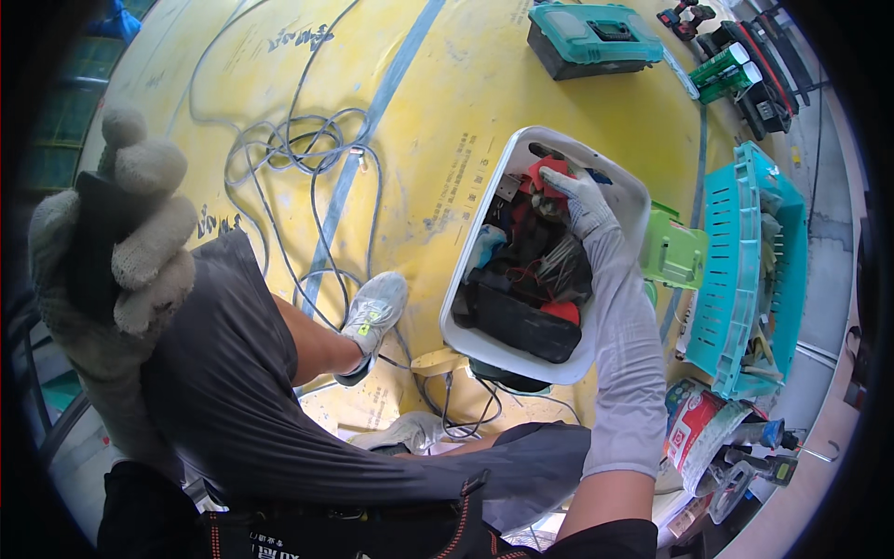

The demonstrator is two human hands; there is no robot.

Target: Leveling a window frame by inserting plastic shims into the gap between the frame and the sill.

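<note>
My left hand (140, 233), in a pale knit glove, is raised at the far left. Its fingers are wrapped round a dark block-shaped object (93, 247), whose kind I cannot make out. My right hand (582, 197), gloved too, reaches into a white plastic bin (453, 312). Its fingers close over a red piece of soft-looking material (542, 174) near the bin's far end; part of the grip is hidden. Around it lie jumbled dark items, a long black case (517, 321), a bluish-white crumpled piece (486, 244) and another red piece (562, 312).
A tangled dark cable (312, 149) lies on the yellow floor sheeting beside my foot (377, 312). Beyond the bin stands a teal-lidded toolbox (601, 37). To the right are a green step stool (672, 247), a teal crate (726, 270), a bucket with tools (698, 429) and green tubes (722, 73).
</note>
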